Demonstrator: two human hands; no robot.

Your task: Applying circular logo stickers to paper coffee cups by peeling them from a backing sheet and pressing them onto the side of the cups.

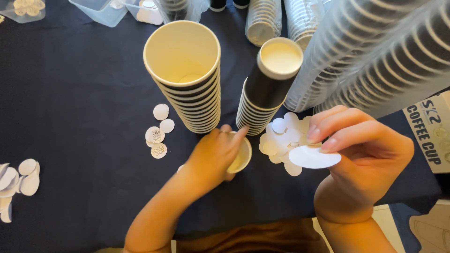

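My left hand (213,157) grips a single paper cup (242,158) that rests on the dark tablecloth, just in front of two cup stacks. My right hand (363,154) pinches a white round sticker (314,157) between thumb and fingers, held flat a little to the right of the cup. Beneath that sticker lies a pile of white round stickers (281,138). An upright stack of black-and-white cups (185,75) with its open mouth up stands behind my left hand. A second stack (269,82), turned bottom up, stands to its right.
Long sleeves of stacked cups (375,51) in clear plastic lie across the right. Loose round stickers (159,131) sit left of the upright stack, more (18,180) at the left edge. Clear plastic tubs (101,9) line the far edge. A printed carton (429,133) is at right.
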